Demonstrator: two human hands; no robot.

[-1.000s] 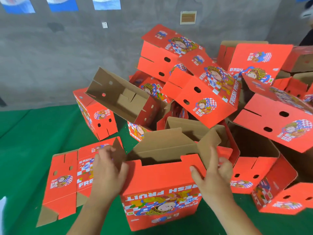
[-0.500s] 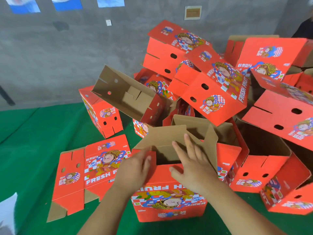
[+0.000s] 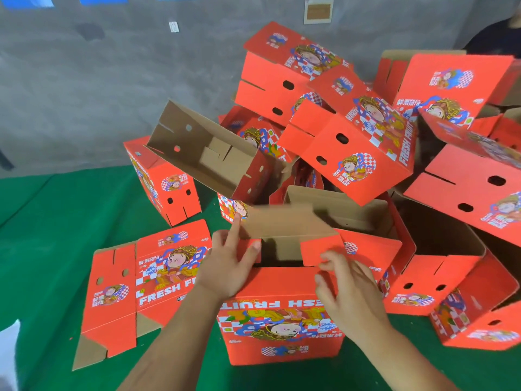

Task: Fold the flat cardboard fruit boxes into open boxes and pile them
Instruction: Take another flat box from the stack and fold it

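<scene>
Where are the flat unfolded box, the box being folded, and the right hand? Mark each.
flat unfolded box (image 3: pixel 118 289): head view, red side panel.
box being folded (image 3: pixel 282 348): head view, printed front wall.
right hand (image 3: pixel 352 294): head view, back of hand.

Red printed cardboard fruit boxes (image 3: pixel 349 142): brown unprinted insides, blue-white checker patches, cartoon figure in yellow and blue, white "FRESH FRUIT" lettering. Flat red cardboard box blank (image 3: pixel 146 280): same print. Green floor mat (image 3: pixel 56 221). Grey concrete wall (image 3: pixel 84 80).
</scene>
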